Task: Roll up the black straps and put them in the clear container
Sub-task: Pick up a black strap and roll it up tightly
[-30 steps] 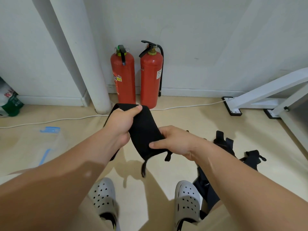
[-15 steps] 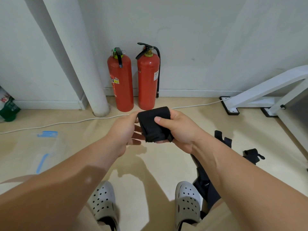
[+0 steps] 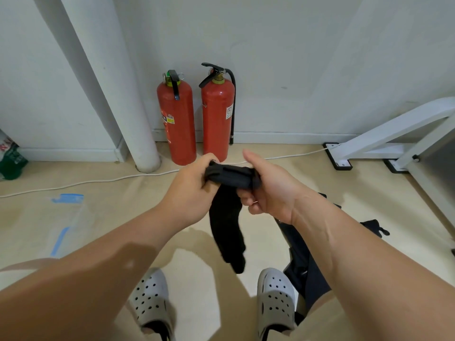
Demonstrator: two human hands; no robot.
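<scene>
Gripping one black strap (image 3: 227, 217) between them, both hands meet at the picture's centre. The left hand (image 3: 194, 193) curls its fingers round the bunched top at its nine o'clock end; the right hand (image 3: 269, 190) clasps the three o'clock end, fingers curled beneath, thumb lifted free. The strap's loose tail hangs toward six o'clock, above the floor (image 3: 128, 200) and between two grey perforated shoes (image 3: 150, 299). How tightly the top is rolled is hidden inside the palms. More black straps (image 3: 301, 264) lie on the floor at four o'clock, largely covered by the right forearm (image 3: 344, 242). The clear container (image 3: 69, 212), faint with blue trim, lies at eight o'clock, its outline hard to trace. Two red fire extinguishers (image 3: 177, 124) stand at twelve o'clock.
</scene>
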